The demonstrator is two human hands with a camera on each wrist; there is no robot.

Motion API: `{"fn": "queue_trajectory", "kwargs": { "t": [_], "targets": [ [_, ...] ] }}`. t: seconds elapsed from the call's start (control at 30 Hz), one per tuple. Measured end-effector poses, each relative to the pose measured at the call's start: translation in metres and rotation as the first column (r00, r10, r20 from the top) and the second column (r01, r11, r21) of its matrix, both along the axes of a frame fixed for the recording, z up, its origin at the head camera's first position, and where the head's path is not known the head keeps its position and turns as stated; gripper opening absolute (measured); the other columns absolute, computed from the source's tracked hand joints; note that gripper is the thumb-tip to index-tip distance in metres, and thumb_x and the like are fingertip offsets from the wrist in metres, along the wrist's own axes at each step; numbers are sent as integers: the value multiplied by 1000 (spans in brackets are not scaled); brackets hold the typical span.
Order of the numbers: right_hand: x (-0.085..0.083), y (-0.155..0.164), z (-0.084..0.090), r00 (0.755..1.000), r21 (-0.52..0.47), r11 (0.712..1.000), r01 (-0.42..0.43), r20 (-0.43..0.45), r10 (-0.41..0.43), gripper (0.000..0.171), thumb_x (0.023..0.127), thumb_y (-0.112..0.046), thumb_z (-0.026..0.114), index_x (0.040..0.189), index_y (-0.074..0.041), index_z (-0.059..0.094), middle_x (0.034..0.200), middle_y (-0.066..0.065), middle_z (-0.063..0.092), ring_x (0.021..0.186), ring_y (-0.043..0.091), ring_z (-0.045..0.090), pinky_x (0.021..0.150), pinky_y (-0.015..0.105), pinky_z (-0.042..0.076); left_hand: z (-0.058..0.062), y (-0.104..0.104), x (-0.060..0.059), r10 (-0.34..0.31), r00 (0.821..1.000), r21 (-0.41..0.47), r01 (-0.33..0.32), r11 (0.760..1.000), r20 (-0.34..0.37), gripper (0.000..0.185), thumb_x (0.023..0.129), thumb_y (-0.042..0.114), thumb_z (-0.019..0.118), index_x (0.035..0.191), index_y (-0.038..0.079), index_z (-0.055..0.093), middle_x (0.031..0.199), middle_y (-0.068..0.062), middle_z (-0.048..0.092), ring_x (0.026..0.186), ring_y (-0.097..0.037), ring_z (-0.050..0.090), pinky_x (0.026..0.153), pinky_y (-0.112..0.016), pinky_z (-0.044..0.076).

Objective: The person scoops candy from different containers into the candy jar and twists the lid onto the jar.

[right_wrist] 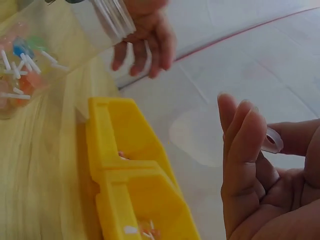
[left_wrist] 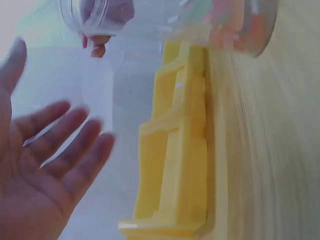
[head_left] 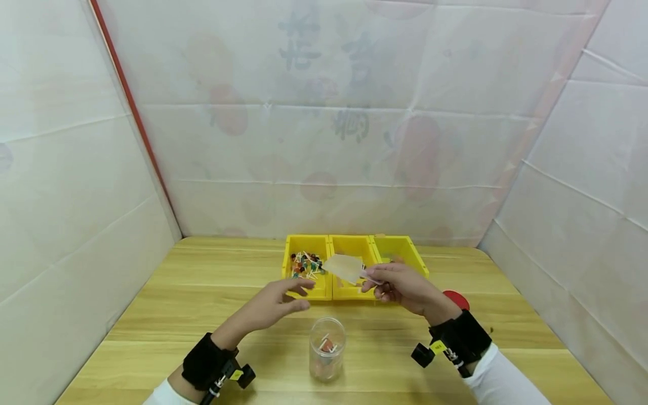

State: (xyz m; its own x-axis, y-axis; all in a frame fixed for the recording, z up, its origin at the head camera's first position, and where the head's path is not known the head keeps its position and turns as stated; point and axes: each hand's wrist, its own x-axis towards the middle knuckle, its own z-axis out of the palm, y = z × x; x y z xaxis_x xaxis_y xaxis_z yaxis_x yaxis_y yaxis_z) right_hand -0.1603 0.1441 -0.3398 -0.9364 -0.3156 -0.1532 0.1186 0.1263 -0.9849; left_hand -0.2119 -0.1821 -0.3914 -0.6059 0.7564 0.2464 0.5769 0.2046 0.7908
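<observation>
My right hand (head_left: 400,284) pinches the handle of a translucent white scoop (head_left: 344,268) between thumb and fingers, its flat blade pointing left over the middle yellow bin. In the right wrist view the handle end (right_wrist: 273,140) with a hole shows between the fingers. My left hand (head_left: 275,304) is held in the air with spread, relaxed fingers and holds nothing. A clear open jar (head_left: 326,357) stands on the table between the hands. Inside lie several small lollipops (right_wrist: 25,62) with white sticks and colored heads.
Three joined yellow bins (head_left: 331,292) stand at the back of the table (head_left: 228,264). Many small lollipops (head_left: 306,264) lie in the left bin. Behind the right wrist is a red round lid (head_left: 457,299). White sheets (head_left: 324,140) wall in the back and sides.
</observation>
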Motion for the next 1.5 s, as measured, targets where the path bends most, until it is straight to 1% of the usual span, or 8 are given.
{"fn": "queue_trajectory", "kwargs": {
  "t": [0.1,0.2,0.4,0.7,0.97,1.07,1.3,1.5],
  "targets": [
    [-5,-10,-1,999,43,999,20,40,-22,50,98,-36,60,124,6,59,94,12,71,64,11,59,59,18,51,-2,-1,-5,215,975,42,-213,976,-48,45,96,40,61,134,14,58,124,-4,61,105,-18,60,86,-32,53],
    [-11,-20,-1,998,88,996,-10,64,4,56,96,-38,61,128,8,55,92,11,69,66,12,58,61,19,51,-5,-2,-11,388,917,66,-383,921,-98,42,96,38,62,130,13,61,118,-2,63,95,-13,59,79,-32,52],
    [-26,-39,-1,997,189,981,-47,71,35,51,98,-35,58,125,8,58,83,9,65,66,15,56,65,23,49,-14,-2,-27,522,845,37,-522,852,-113,47,97,31,64,135,6,57,130,-14,56,101,-25,59,81,-40,54],
    [-49,-65,6,997,395,918,29,58,-57,31,102,-21,52,115,3,66,70,9,58,55,14,42,56,26,38,-29,10,-43,524,848,-154,-530,834,-84,63,100,34,58,148,-3,38,142,-23,48,112,-33,60,87,-46,53],
    [-65,-80,17,995,477,879,9,85,-57,28,102,-15,50,101,4,70,73,14,60,52,14,34,52,28,29,-35,14,-46,529,846,-160,-532,832,-64,58,102,23,56,150,-3,34,128,-21,60,92,-23,65,66,-33,53],
    [-69,-83,20,990,462,887,-4,130,-63,27,102,-13,50,95,5,69,79,19,63,51,13,34,51,25,29,-35,15,-47,531,846,-156,-530,834,-39,60,101,23,56,151,-1,33,129,-21,59,82,-18,64,64,-31,51],
    [-75,-84,16,960,301,954,-5,268,-80,34,102,-7,46,129,12,52,80,14,61,47,9,31,44,20,26,-38,16,-46,516,856,-183,-511,840,-22,66,99,23,60,153,2,29,125,-20,61,65,-13,59,53,-28,43],
    [-73,-90,1,946,189,980,57,305,-114,36,103,-6,42,132,14,49,82,11,59,51,10,34,47,20,30,-36,13,-46,513,858,-168,-510,843,-31,66,99,23,60,153,1,28,131,-21,58,60,-13,55,49,-28,40]
  ]
}}
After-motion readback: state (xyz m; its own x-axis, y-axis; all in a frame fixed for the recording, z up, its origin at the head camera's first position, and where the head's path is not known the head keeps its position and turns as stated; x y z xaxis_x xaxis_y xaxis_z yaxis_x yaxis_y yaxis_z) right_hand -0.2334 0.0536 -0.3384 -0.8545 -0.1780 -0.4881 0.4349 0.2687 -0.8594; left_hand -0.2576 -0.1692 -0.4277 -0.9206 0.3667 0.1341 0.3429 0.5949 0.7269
